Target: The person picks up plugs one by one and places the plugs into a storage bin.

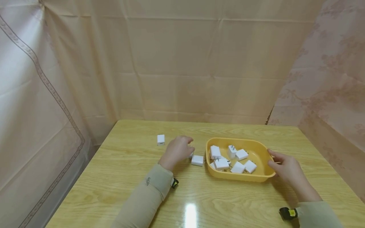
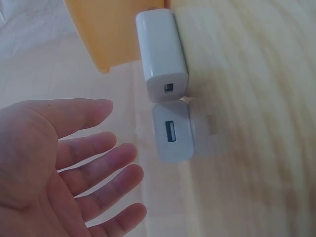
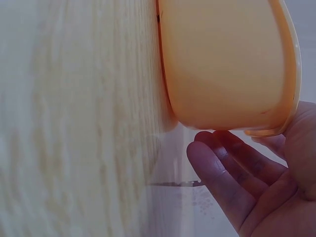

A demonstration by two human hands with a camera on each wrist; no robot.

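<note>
My left hand (image 1: 177, 151) hovers over the table with its fingers loosely spread and nothing in them. Beside it lies a white USB charger (image 1: 197, 160), prongs toward the yellow plastic basket (image 1: 239, 179). A second USB charger (image 2: 178, 149), partly hidden by the hand in the head view, shows its port in the left wrist view. At the basket's right end, my right hand (image 1: 288, 167) grips the rim, thumb over the edge and fingers outside against the wall. Several white chargers (image 1: 238, 167) lie jumbled in the basket, mostly toward its left side.
Another white charger (image 1: 161, 139) stands farther back on the wooden table (image 1: 114, 177), left of my left hand. Hanging cloth (image 1: 176, 63) encloses the back and both sides. A dark strap piece (image 1: 174, 183) shows at the left cuff.
</note>
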